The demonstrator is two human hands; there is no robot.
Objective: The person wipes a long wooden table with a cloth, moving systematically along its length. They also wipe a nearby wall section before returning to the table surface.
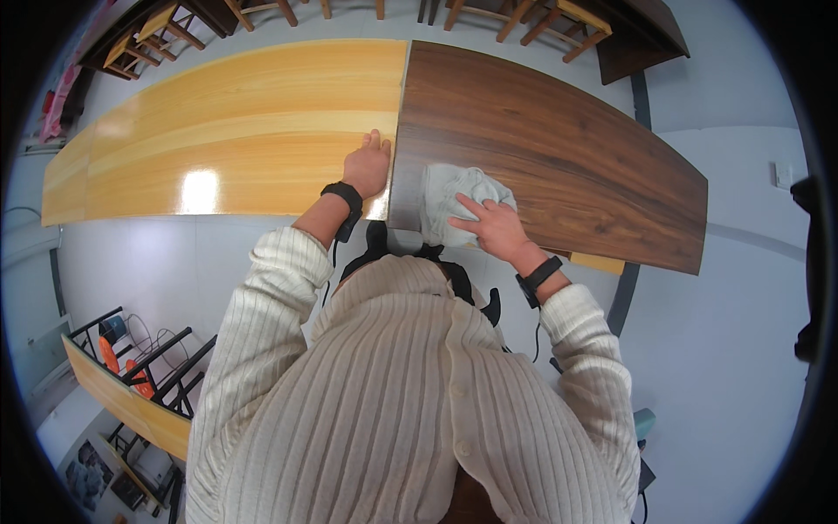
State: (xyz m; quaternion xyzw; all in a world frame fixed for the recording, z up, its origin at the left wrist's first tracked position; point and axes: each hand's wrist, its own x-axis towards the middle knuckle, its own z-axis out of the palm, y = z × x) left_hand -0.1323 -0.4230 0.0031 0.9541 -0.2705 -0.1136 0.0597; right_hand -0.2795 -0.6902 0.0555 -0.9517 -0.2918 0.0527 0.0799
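Observation:
On the dark wood-grain tabletop (556, 157), a pale grey-green cloth (435, 203) lies bunched close to the near edge. My right hand (499, 226) is on the cloth, with two fingers stretched apart over it and the other fingers partly hidden in its folds. My left hand (368, 169) rests on the light yellow wood-grain tabletop (229, 131), beside the seam between the two tops. It holds nothing, and its fingers point towards the far side. Both wrists carry black straps with cables.
Wooden stools (582, 19) and dark tables (638, 42) stand beyond the far edge. A light wooden stool seat (596, 262) pokes out under the dark top. Behind on the left is another table (124, 399) with black legs and orange stools (139, 378).

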